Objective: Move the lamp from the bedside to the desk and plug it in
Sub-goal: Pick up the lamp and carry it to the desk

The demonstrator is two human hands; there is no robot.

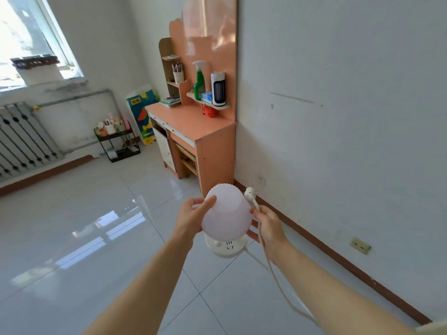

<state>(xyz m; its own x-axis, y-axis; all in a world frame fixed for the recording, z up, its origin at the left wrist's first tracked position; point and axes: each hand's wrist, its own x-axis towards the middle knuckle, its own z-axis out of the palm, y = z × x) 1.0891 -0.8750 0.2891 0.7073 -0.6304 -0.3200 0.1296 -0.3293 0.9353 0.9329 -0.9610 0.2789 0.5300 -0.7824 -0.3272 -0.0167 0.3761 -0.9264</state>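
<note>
Scene was brightly lit by daylight from the window (29, 42) at far left, which was blown out to white. Strong glare patches were seen on the glossy floor tiles (116, 221). A soft sheen was noted on the desk (193, 122) back panel. Wide-angle bending was seen at the edges; slight softness overall.

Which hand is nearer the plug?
Right. The right hand pinches the cord just below the plug; the left hand cups the far side of the lamp shade, away from it.
</note>
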